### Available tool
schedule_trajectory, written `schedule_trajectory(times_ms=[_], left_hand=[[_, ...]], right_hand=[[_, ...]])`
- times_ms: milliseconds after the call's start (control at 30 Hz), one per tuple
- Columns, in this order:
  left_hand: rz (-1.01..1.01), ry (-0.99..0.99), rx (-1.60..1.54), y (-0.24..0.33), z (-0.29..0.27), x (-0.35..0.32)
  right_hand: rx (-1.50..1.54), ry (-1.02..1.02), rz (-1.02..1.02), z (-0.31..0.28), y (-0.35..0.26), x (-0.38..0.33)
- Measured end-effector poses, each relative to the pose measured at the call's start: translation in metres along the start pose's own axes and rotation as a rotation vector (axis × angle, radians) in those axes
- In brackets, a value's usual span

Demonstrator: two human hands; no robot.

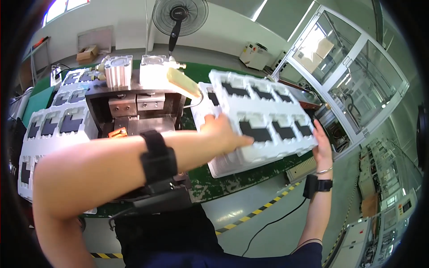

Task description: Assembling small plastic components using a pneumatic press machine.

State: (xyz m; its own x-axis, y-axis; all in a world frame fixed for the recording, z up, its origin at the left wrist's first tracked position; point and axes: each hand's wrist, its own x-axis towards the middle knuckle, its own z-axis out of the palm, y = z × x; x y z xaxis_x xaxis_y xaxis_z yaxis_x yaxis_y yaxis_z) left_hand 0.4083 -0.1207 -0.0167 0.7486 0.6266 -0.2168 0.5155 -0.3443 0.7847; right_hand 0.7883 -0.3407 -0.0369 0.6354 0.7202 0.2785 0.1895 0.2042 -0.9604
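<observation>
A white moulded tray (263, 108) is tilted above a stack of similar white trays (221, 169) on the right part of the bench. Black flat pieces with a notched corner (255, 131) lie in its several pockets. My left hand (225, 135) grips the tray's left edge, thumb over the rim. At the right edge, my right hand (322, 145) holds the tray with fingers upright along its side. My left forearm crosses in front of a dark metal press fixture (100, 105) with two silver cylinders (119, 71) on top, partly hiding it.
More white trays with black pieces (58, 139) stand at the left of the green bench (210, 190). A yellow block (183, 83) sticks out beside the fixture, and an orange part (118, 132) lies within it. Behind are a fan (178, 14) and a glazed cabinet (346, 62).
</observation>
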Motion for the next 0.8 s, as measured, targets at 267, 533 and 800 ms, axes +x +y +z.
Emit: schedule_trajectory(times_ms=[267, 533, 800], left_hand=[[-0.020, 0.024, -0.080, -0.012, 0.023, 0.000], [0.340, -0.098, 0.131, -0.033, -0.009, -0.067], [0.741, -0.026, 0.545, -0.061, -0.059, -0.169]], right_hand=[[-0.035, 0.018, 0.040, 0.008, 0.086, 0.020], [-0.291, -0.101, 0.012, 0.026, 0.078, 0.019], [-1.094, 0.278, -0.477, -0.013, 0.087, 0.029]])
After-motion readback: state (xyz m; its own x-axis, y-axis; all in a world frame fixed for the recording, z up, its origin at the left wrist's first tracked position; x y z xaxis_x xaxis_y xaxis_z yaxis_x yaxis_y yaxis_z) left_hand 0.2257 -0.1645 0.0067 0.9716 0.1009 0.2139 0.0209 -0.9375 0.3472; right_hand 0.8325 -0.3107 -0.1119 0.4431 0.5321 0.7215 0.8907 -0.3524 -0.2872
